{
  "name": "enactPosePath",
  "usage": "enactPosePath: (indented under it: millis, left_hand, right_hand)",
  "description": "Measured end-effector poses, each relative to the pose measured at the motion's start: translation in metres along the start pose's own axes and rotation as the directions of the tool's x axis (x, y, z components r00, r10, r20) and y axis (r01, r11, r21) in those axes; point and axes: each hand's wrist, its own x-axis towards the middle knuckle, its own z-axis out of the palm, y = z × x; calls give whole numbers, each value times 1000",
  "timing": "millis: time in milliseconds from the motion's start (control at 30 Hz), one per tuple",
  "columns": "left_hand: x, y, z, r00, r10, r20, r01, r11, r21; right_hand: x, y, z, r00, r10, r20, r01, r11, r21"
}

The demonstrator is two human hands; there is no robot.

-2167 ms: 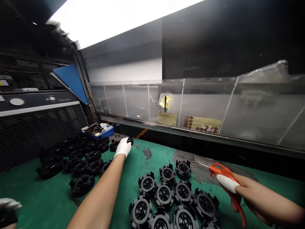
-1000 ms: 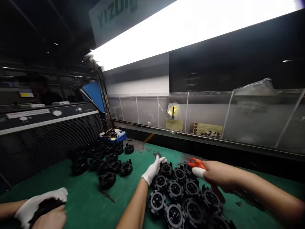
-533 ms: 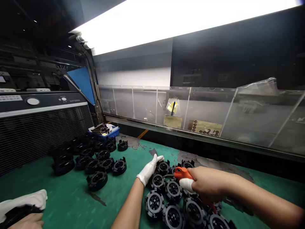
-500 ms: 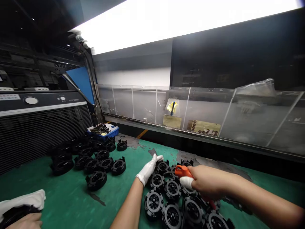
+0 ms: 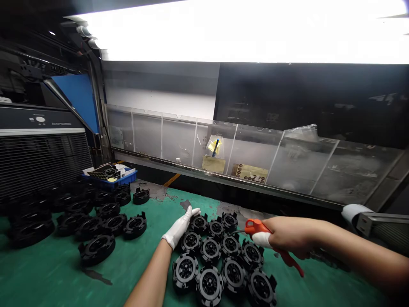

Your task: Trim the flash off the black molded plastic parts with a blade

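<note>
My left hand [image 5: 181, 227], in a white glove, rests at the far left edge of a cluster of round black plastic parts [image 5: 211, 249]. Its fingers are stretched out and lean against the outer parts. In my right hand [image 5: 283, 234] is an orange-red air blow gun [image 5: 254, 227], gripped by its body. A white covering wraps one finger of that hand. The gun's thin bent nozzle points left, over the back right parts of the cluster. A red length, lever or hose, hangs below the hand.
More round black parts [image 5: 97, 248] spread over the green table [image 5: 137, 273] at left. Behind them stands a blue tray [image 5: 128, 177] with papers and pieces. A louvred machine [image 5: 41, 162] borders the left side. Clear divided bins [image 5: 179, 140] run along the back beneath a bright lamp.
The view has turned right, and another person's gloved hand at lower left is out of frame. My right hand has drawn the blow gun rightward across the parts; my left stays beside them.
</note>
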Motion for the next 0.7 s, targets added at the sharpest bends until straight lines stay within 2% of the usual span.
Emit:
enactPosePath:
  millis: [133, 267, 367, 467, 600, 700]
  left_hand:
    - [-1, 1, 0, 1000, 10, 12, -9, 999, -52]
    - [-2, 0, -1, 1000, 18, 20, -17, 997, -69]
    - [-3, 1, -1, 1000, 22, 16, -21, 997, -68]
    - [-4, 2, 0, 1000, 21, 12, -20, 997, -69]
    - [-4, 4, 0, 1000, 16, 12, -15, 997, -79]
    - [-3, 4, 0, 1000, 13, 11, -12, 996, -89]
  right_hand:
    - [-3, -19, 6, 998, -68, -12, 68, 997, 31]
    - [-7, -46, 21, 984, -167, -64, 167, 986, -5]
    - [-14, -53, 32, 985, -175, -3, 175, 984, -44]
    - [-14, -36, 31, 992, -90, 87, 93, 995, -24]
    - [-10, -1, 16, 1000, -14, 4, 14, 1000, 14]
    - [-14, 13, 9, 1000, 16, -2, -16, 1000, 24]
